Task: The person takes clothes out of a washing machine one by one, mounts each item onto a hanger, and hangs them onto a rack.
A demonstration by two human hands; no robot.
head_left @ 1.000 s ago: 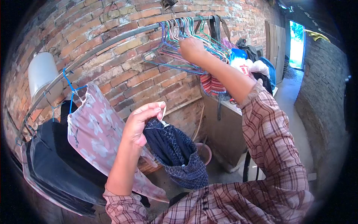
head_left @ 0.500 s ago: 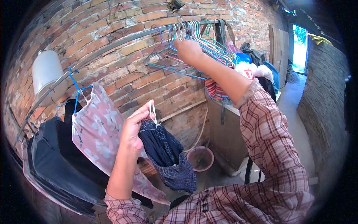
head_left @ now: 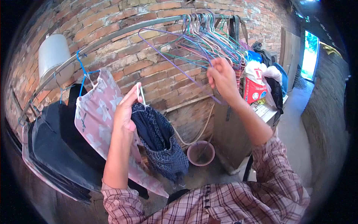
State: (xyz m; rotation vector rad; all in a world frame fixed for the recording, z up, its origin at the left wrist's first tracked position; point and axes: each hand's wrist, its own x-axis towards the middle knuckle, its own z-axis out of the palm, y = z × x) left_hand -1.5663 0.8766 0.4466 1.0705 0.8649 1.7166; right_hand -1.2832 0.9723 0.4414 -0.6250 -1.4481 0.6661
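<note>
My left hand is closed on a pale loop at the top of a dark blue patterned garment, which hangs down from it with its opening showing. A purple clothes hanger is in my closed right hand, tilted, with its long bar sloping down to the right. Several more hangers crowd together on the metal rail just behind. Left of my left hand hangs a pink floral garment on a blue hanger.
Dark clothes hang at the far left near a white cylindrical container. A pink basin stands on the floor below. At right, a red and white bag and piled clothes rest on a cabinet. A brick wall runs behind.
My right hand has come down and right from the rail, bringing the purple hanger away from the bunch. My left hand still holds the garment, slightly further left in view.
</note>
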